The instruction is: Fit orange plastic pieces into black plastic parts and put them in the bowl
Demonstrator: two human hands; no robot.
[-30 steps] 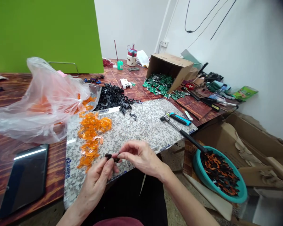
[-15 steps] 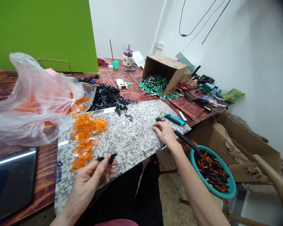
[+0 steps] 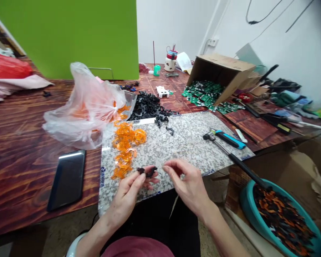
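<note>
My left hand (image 3: 132, 187) pinches a small, curved black plastic piece (image 3: 150, 172) between thumb and fingers, above the front edge of the speckled slab (image 3: 160, 150). Close to its right, my right hand (image 3: 187, 182) has thumb and forefinger pressed together; whatever is between them is too small to make out. The hands stay apart. Left of them lies a heap of translucent orange plastic pieces (image 3: 124, 139). Behind are a pile of black plastic pieces (image 3: 147, 103) and one loose black piece (image 3: 170, 130). Thin clear pieces (image 3: 182, 150) lie faintly visible on the slab.
A small hammer (image 3: 242, 167) and a blue-black cutter (image 3: 230, 139) lie at right. A teal basin (image 3: 246, 210) holds black and orange pieces. Green circuit boards (image 3: 203, 94) spill from a cardboard box (image 3: 230, 64). A phone (image 3: 66, 180) and plastic bag (image 3: 88, 103) are at left.
My right hand has moved from the slab's right side, by the thin clear pieces, leftward to my left hand. The left hand still holds the black piece. The view has turned left.
</note>
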